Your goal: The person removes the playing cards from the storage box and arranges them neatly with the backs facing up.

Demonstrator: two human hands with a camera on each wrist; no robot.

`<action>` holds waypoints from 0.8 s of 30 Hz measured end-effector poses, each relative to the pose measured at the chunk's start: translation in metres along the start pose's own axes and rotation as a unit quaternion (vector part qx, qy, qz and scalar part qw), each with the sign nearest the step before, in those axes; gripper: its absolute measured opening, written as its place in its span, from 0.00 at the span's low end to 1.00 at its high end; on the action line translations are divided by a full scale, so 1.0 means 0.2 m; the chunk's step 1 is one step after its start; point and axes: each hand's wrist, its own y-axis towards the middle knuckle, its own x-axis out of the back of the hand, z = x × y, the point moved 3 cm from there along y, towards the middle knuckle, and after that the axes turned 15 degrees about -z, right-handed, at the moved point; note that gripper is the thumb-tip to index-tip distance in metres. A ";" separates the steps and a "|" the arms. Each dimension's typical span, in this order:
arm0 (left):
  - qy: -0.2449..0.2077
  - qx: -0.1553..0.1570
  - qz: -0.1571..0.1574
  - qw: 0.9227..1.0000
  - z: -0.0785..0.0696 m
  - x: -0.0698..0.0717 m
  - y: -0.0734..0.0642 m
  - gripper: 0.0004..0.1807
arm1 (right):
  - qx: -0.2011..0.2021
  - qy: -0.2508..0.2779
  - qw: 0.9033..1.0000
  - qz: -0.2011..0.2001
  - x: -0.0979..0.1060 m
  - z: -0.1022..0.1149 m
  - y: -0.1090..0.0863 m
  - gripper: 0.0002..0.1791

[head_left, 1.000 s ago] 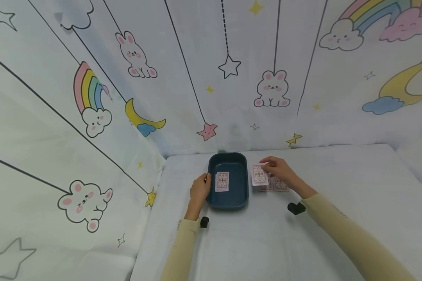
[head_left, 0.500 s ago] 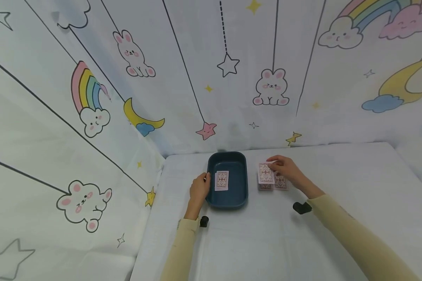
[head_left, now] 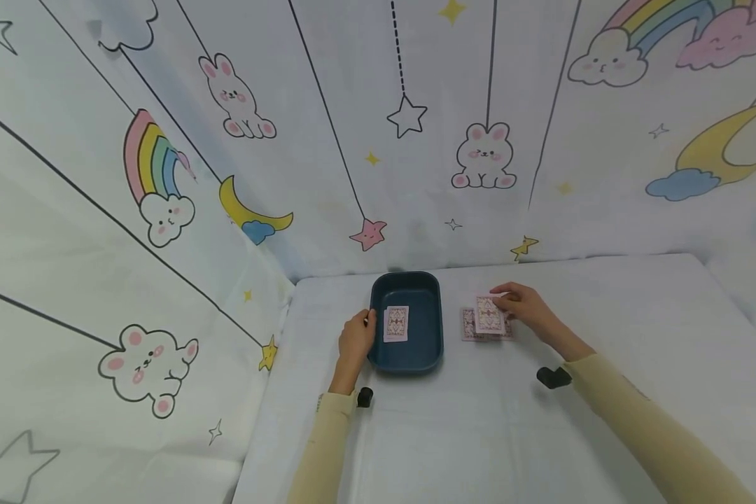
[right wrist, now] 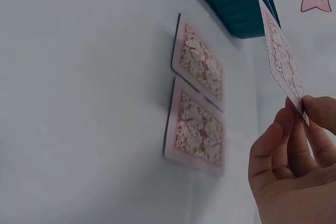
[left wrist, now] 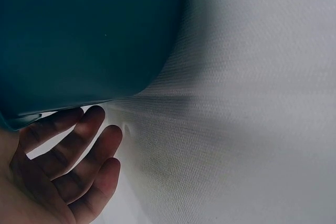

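Note:
In the head view my left hand (head_left: 355, 341) is at the left rim of a dark teal rectangular tray (head_left: 432, 329). The left wrist view has its loosely bent fingers (left wrist: 94, 156) against the tray's outer wall, the thumb hidden at the rim. A pink-patterned playing card (head_left: 395, 324) lies face down inside the tray. To the tray's right, my right hand (head_left: 529, 309) pinches one playing card (right wrist: 283, 56) by its edge between thumb and fingers, raised above the table. Beneath it, two face-down stacks of cards, left (right wrist: 200, 64) and right (right wrist: 197, 129), lie side by side.
A white cloth covers the table (head_left: 453, 434). Behind and to the left rises a white backdrop (head_left: 327, 140) printed with bunnies, stars and rainbows. A black device (head_left: 553, 378) sits at the right wrist and another black device (head_left: 365, 397) at the left.
My right hand has moved to the right with the pinched card, from over the left stack to between both stacks. The left hand and tray stay in place.

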 end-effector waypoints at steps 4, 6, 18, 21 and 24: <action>-0.001 0.003 0.002 1.000 0.00 0.00 0.00 0.20 | -0.005 -0.012 1.000 -0.007 0.01 -0.15 0.05 0.23; -0.003 0.003 0.002 1.000 0.00 0.00 0.00 0.20 | -0.005 -0.018 1.000 -0.009 0.02 -0.19 0.06 0.24; -0.009 0.003 -0.001 1.000 0.00 0.00 0.00 0.20 | -0.012 -0.045 0.999 -0.013 0.11 -0.34 0.04 0.26; -0.011 0.005 0.000 1.000 0.00 0.00 0.00 0.20 | -0.006 -0.072 0.997 -0.020 0.15 -0.40 0.05 0.26; -0.010 0.006 0.001 1.000 0.00 0.00 0.00 0.20 | -0.006 -0.089 0.996 -0.026 0.19 -0.44 0.05 0.26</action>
